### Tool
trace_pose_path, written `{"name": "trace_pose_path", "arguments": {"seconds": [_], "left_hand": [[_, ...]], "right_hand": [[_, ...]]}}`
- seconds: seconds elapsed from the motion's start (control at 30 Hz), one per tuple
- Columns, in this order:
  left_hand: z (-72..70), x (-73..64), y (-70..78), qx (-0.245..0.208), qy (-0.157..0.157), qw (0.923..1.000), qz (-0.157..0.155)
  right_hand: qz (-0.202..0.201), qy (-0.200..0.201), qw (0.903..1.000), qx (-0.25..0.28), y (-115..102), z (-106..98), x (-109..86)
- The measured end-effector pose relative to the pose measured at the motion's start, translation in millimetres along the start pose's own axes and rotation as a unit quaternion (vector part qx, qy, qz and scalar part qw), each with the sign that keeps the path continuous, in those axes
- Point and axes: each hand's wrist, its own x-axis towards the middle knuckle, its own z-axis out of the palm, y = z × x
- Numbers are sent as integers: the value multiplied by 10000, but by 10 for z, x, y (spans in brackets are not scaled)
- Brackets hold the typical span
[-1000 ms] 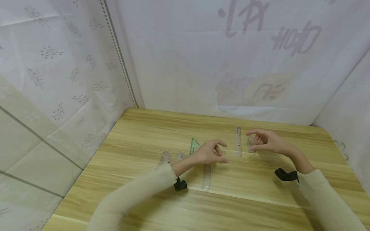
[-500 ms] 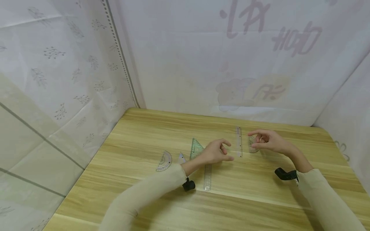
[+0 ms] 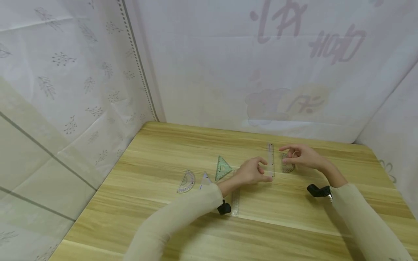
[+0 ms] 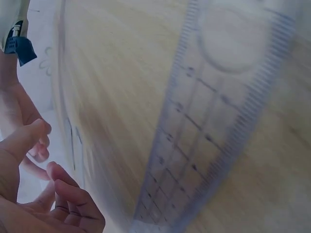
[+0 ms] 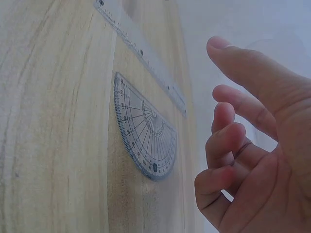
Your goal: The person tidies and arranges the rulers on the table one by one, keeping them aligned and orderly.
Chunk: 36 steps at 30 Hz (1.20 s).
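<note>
My left hand [image 3: 249, 173] hovers over the table with relaxed, spread fingers, its fingertips close to a narrow clear ruler [image 3: 270, 156]. Nothing is between thumb and fingers. My right hand [image 3: 303, 156] hangs just above a clear half-round protractor [image 3: 288, 167], index finger stretched out and the others loosely bent. In the right wrist view this protractor [image 5: 146, 131] lies flat, apart from the hand [image 5: 262, 145], with the narrow ruler [image 5: 146, 53] beyond it. A wider clear ruler [image 3: 235, 203] lies partly hidden under my left forearm; the left wrist view shows this ruler [image 4: 194, 126] up close.
Left of my left hand lie a green set square [image 3: 220, 167], a small clear set square [image 3: 204, 179] partly covered by the sleeve, and another protractor [image 3: 187, 182]. Patterned cloth [image 3: 202, 72] hangs behind the wooden table [image 3: 183, 141]. Black wrist cameras [image 3: 318, 191] stick out below both wrists.
My left hand has moved right, toward the narrow ruler, uncovering more of the green set square. My right hand has stayed nearly in place above the protractor.
</note>
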Motion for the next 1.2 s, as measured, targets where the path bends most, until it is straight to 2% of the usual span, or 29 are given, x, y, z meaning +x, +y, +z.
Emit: {"name": "trace_pose_path", "arguments": {"seconds": [0.27,0.5,0.7,1.03,1.2], "left_hand": [[108,81,32,300,168,9988,-341],[151,120,35,418,205,9980,-424],[192,169,24,411,364,9972,-510],[249,181,-14,-74,770,9961,-434],[268,157,-39,-149,948,9952,-188]], "right_hand": [[-93,-74,9996,-256,34,-26,104],[-120,-59,9994,-316,56,-55,219],[-322,7,9985,-438,125,-95,278],[-18,-14,9990,-450,94,-99,351],[18,-13,9986,-520,129,-100,386]]}}
